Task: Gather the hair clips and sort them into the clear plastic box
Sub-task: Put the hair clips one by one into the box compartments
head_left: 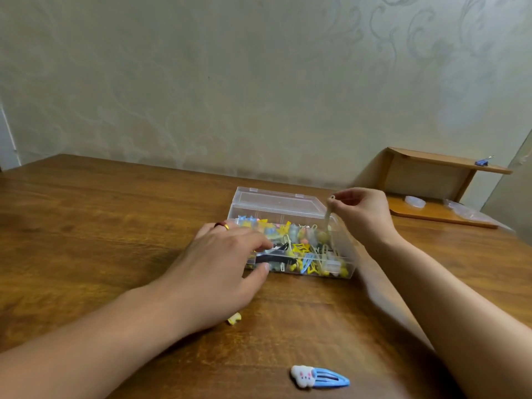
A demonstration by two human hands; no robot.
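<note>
Head view shows the right hand (363, 212) pinching a pale clip (328, 214) above the clear box (334, 264), the left hand (230, 264) gripping a black clip (273, 258) inside; next, likely the blue clip (321, 376) nearer the person.

The wooden table (100, 226) carries the clear plastic box (290, 210) under the fingers — blue clip (331, 378) and yellow clip (233, 318) lie nearer the wrists.
</note>
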